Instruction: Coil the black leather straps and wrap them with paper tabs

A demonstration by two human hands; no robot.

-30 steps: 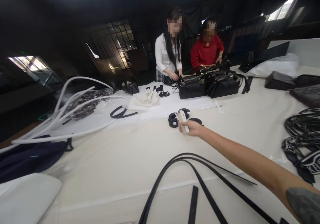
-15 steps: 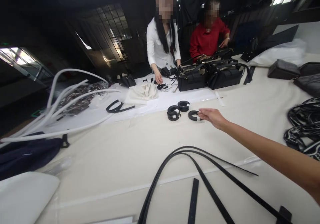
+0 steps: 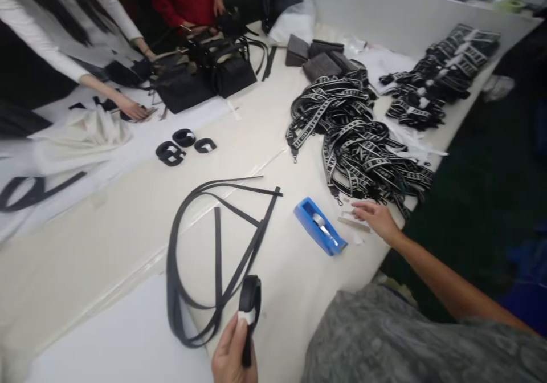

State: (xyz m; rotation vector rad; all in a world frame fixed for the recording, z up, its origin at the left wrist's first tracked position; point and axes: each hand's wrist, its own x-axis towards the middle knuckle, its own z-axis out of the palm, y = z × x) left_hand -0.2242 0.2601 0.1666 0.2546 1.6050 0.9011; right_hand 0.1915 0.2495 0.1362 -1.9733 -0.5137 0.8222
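My left hand [image 3: 234,353] is at the bottom edge, closed on a rolled black strap [image 3: 249,298] with a white tape band on it. My right hand [image 3: 376,219] reaches to the right, fingers spread flat on small pale paper strips [image 3: 352,221] at the table's edge. A blue tape dispenser [image 3: 319,233] lies just left of that hand. Long loose black straps [image 3: 216,246] curl on the white table [image 3: 106,240] between my hands. Three rolled black straps [image 3: 184,143] sit farther back on the left.
A heap of black-and-white patterned webbing straps [image 3: 354,132] fills the right of the table, with more [image 3: 436,75] behind. Black handbags [image 3: 205,75] stand at the back, where two other people work; one person's hand [image 3: 132,109] rests by white cloth [image 3: 85,138]. Dark pouches [image 3: 318,58] lie near a white partition.
The view swung right and down. My right hand left the rolled straps at the back and now rests by the blue dispenser. My left hand has come into view gripping a rolled strap.
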